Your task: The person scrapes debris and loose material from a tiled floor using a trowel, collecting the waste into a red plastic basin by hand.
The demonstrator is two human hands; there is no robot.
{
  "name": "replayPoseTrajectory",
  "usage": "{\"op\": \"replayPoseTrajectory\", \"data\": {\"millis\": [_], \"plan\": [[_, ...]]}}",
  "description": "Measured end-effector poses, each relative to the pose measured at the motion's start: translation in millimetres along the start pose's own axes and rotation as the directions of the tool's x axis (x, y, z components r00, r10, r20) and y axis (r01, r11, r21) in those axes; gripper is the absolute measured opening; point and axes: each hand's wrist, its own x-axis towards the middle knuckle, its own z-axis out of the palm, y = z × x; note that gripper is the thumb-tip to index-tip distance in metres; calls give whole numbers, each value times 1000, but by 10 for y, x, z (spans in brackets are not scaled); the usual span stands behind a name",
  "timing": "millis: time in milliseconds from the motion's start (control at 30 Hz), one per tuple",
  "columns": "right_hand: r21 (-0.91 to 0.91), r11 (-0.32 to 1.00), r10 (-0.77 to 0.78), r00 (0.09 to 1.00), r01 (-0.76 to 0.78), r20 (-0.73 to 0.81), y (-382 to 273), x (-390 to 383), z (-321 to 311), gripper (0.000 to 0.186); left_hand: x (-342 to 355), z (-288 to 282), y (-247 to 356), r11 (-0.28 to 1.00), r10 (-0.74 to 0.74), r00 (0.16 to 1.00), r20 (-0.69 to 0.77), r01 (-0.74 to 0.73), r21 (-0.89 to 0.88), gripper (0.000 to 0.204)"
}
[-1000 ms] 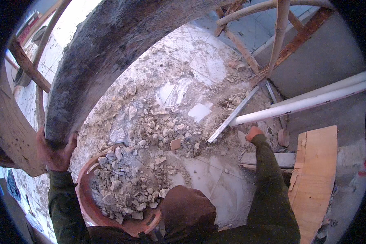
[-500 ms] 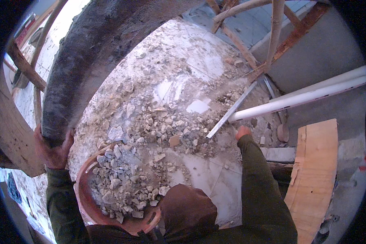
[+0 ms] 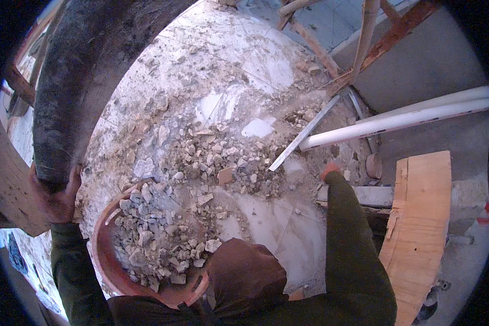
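My left hand (image 3: 58, 201) is closed round the lower end of a large, dark, dusty curved thing (image 3: 84, 81), thumb on its right side; its kind I cannot make out. The thing rises from my hand toward the top of the view. Near the white pipe's end, my right hand (image 3: 330, 171) is stretched out low over the rubble; its fingers are mostly hidden. Between my arms lies broken stone rubble (image 3: 223, 149). A reddish basin (image 3: 104, 259) heaped with stone chunks (image 3: 152, 228) sits beside my left forearm.
White pipes (image 3: 396, 124) and a metal strip (image 3: 304, 133) lie at right, below wooden poles (image 3: 364, 43). A torn cardboard sheet (image 3: 418, 228) is beside my right arm. A wooden board (image 3: 16, 179) stands at far left. Brown cloth (image 3: 247, 277) covers a shape at the bottom.
My left hand and the dark thing have moved left, and the thing stands more upright. My right hand has shifted slightly right. The whole view has shifted a little.
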Motion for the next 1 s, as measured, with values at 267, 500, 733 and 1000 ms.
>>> {"op": "replayPoseTrajectory", "data": {"millis": [267,500,733,1000], "plan": [[148,975,180,981,-167,-78,-43,154,-77,40,-15,-74,-161,994,-1,999,-35,5,105,70],[59,998,18,996,-23,92,-122,192,632,42,26,-64,-50,993,28,999,-31,-24,117,66],[287,953,96,995,-97,19,75,106,170,42,-7,-70,-101,997,-12,998,-57,17,81,65],[311,937,-147,987,158,-56,-856,-72,-197,39,57,-98,55,999,-24,999,-26,25,41,68]]}}
